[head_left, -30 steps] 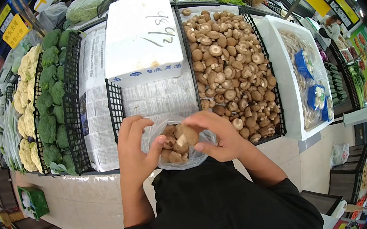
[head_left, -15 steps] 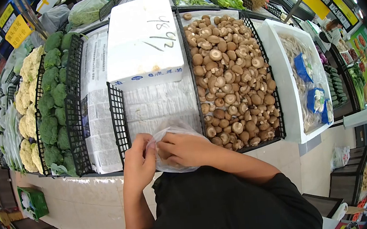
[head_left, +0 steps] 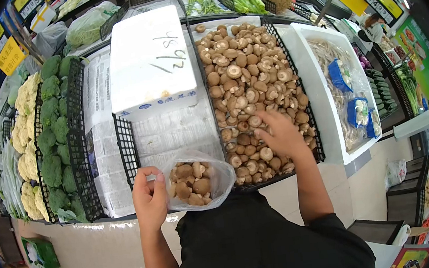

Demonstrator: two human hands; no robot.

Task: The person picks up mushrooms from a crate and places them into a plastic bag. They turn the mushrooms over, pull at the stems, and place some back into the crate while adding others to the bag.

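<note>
My left hand (head_left: 149, 196) is closed on the rim of a clear plastic bag (head_left: 223, 176), pinching it between thumb and fingers. The bag's mouth gapes upward, and several brown shiitake mushrooms (head_left: 190, 181) lie inside. Over the black crate of loose shiitake mushrooms (head_left: 250, 72), my right hand (head_left: 280, 135) reaches in from the front right. Its thumb and fingers are apart, with a mushroom (head_left: 255, 121) showing between their tips. The hand hides part of the pile beneath it.
A white foam box (head_left: 148, 57) stands on newspaper left of the mushrooms. Further left are broccoli (head_left: 54, 127) and cauliflower (head_left: 25, 148) in black crates. At right, a white foam tray (head_left: 350, 154) holds blue-trayed packs (head_left: 357, 112). A green basket (head_left: 40, 254) sits on the floor.
My right hand has left the bag and moved right, over the mushroom crate. The bag's mouth has opened wide, showing the mushrooms inside. My left hand keeps its hold.
</note>
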